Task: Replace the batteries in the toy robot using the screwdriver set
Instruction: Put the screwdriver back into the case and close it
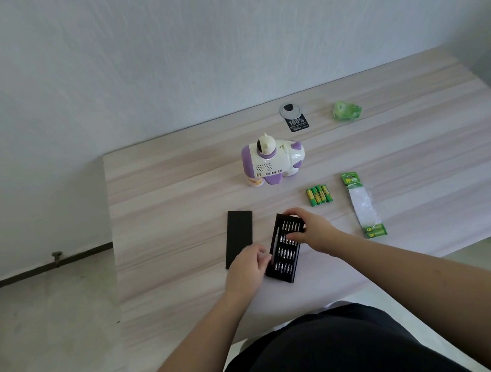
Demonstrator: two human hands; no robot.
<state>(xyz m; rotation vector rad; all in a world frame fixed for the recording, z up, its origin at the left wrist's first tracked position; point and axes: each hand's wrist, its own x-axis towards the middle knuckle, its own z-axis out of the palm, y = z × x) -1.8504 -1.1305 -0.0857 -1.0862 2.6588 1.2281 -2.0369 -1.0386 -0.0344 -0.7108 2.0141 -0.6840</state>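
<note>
From the head view, a pale wood-grain counter (159, 196) stands against a white wall, and a person in dark clothing leans over its near edge with both bare forearms reaching forward.

The screwdriver set (284, 250), a black open tray with rows of silver bits, lies at a slant on the counter near the person. The right hand (313, 228) lies over the far end of the tray, its fingers (291, 212) curled round the top edge and the thumb lying across the bits, so it grips the tray. The left hand (248, 266) sits at the tray's left side near the lower half, its fingers (263, 253) bent in against the tray's edge where a thin silver driver handle lies; whether they pinch that handle or only touch the tray cannot be told.

Just to the left of the tray lies a flat black lid (238, 236), parallel to it and partly covered by the left hand at its near end.

The toy robot (272, 161), white and purple, stands farther back on the counter, well apart from both hands. To its right and nearer the person lie four green and yellow batteries (319, 195) side by side. Right of them lies a long clear battery packet (363, 205) with a green header and two batteries at its near end. Near the wall are a black tag (296, 120) printed "100%" and a crumpled green wrapper (346, 110).
</note>
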